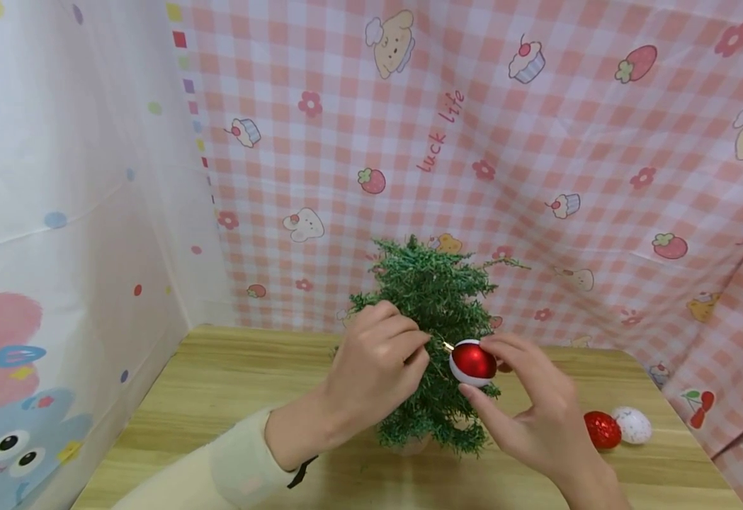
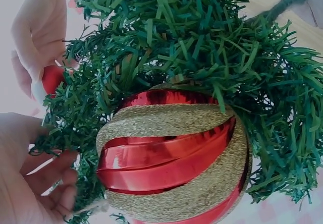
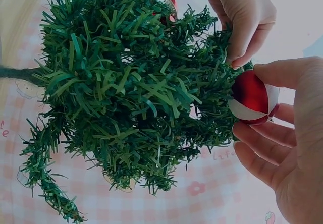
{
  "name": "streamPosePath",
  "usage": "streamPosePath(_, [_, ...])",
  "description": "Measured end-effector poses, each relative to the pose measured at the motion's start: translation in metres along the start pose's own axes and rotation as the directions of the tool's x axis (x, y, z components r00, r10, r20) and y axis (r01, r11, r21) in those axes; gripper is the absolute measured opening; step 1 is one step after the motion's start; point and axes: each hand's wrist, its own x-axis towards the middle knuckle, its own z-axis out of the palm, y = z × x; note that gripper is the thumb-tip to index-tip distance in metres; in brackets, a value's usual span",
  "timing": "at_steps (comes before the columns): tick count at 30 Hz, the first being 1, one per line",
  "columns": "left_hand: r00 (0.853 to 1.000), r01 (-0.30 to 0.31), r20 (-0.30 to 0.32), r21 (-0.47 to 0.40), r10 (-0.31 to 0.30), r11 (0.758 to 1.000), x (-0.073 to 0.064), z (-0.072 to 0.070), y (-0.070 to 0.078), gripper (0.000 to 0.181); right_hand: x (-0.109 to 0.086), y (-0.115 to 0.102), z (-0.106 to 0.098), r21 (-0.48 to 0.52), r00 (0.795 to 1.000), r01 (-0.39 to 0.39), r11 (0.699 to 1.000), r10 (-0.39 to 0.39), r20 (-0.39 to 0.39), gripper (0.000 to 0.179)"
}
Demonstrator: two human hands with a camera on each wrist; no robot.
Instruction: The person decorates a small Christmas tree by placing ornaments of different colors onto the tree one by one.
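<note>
right of the tree (image 1: 435,283), white bauble (image 1: 634,426)

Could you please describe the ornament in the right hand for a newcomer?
Find the green tree on the wooden table. In front, the right hand holds the ornament. Unlike the glittery red ball and speckled white ball, it combines smooth red with white.

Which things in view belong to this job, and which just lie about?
In the job:
artificial Christmas tree
red and white bauble, in the right hand
left hand, at the branches
red and gold bauble, among branches

Lying about, perhaps spares:
glittery red bauble
speckled white bauble beside it
</note>
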Motion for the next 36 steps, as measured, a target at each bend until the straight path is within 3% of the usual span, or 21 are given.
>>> streamPosePath(10, [0.997,0.001,0.073,0.060,-0.006,0.998,0.002,-0.001,0.002,0.018,-0.008,-0.002,-0.001,0.015,0.998,-0.024,1.000,0.023,0.056,0.053])
streamPosePath(20, [0.995,-0.013,0.096,0.075,0.006,0.997,0.001,-0.002,0.002,0.018,-0.017,-0.007,0.000,-0.001,0.988,-0.084,0.997,0.083,0.131,0.050])
streamPosePath(27, [0.995,-0.026,0.103,0.068,0.019,0.997,0.001,-0.003,0.002,0.017,-0.018,-0.016,0.002,-0.007,0.989,-0.053,0.999,0.053,0.139,0.048])
streamPosePath(36, [0.993,-0.020,0.116,0.057,0.013,0.998,0.002,-0.004,0.003,0.018,-0.026,-0.010,0.011,0.007,0.984,-0.062,0.998,0.060,0.166,0.046])
